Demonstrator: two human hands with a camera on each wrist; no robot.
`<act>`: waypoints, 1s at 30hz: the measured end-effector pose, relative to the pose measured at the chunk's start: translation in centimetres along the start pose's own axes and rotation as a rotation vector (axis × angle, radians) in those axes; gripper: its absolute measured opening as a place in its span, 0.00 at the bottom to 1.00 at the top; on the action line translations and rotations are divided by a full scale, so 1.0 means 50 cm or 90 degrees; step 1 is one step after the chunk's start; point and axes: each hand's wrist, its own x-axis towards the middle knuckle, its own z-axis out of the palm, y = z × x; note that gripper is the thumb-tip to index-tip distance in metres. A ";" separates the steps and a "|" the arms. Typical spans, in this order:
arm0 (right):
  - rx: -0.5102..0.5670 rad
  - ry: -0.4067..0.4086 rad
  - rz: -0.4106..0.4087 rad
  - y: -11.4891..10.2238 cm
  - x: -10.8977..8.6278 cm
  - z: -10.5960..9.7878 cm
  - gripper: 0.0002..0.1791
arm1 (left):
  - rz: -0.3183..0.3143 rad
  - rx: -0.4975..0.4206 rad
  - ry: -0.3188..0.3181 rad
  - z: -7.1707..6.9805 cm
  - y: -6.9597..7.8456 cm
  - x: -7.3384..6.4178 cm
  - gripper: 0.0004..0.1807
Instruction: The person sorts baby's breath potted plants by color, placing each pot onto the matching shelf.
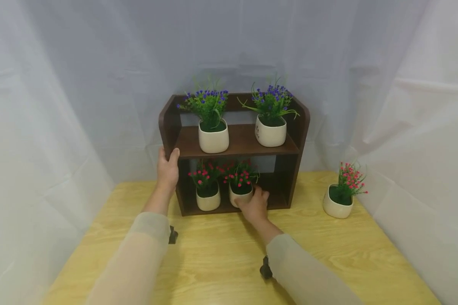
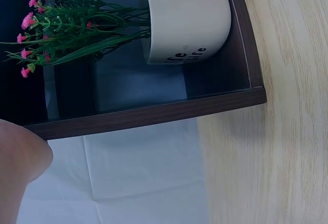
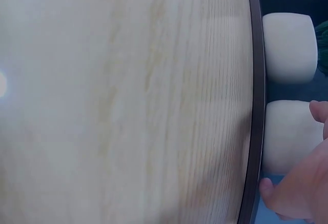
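Note:
A dark brown two-tier wooden shelf (image 1: 236,155) stands on the table. My left hand (image 1: 168,171) holds its left side panel, the thumb lying over the front edge; in the left wrist view part of that hand (image 2: 23,157) shows at the panel. On the lower tier, my right hand (image 1: 256,207) grips a white potted plant (image 1: 237,197) with pink flowers, thumb at the pot's front and fingers at its right side. Another white pot with pink flowers (image 1: 208,201) stands just left of it. The right wrist view shows the gripped pot (image 3: 289,137) on the shelf board.
Two white pots with purple flowers, a left one (image 1: 213,140) and a right one (image 1: 272,134), stand on the upper tier. A third pink-flowered pot (image 1: 337,205) is on the wooden table (image 1: 213,258) at the right. Pale curtains (image 1: 99,84) hang behind and at both sides.

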 end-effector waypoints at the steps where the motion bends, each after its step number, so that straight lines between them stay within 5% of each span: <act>1: 0.004 0.000 0.000 0.001 -0.002 -0.002 0.48 | -0.001 0.003 -0.001 0.001 0.000 0.000 0.39; 8: 0.046 0.007 0.027 -0.002 -0.016 -0.029 0.46 | 0.024 0.013 0.000 0.012 0.003 0.010 0.33; 17: 0.111 -0.019 0.062 0.000 -0.032 -0.077 0.40 | 0.009 0.071 0.008 0.003 0.018 0.020 0.36; 30: 0.152 -0.016 0.051 0.031 -0.025 -0.148 0.36 | -0.008 0.044 0.036 -0.007 0.030 0.024 0.36</act>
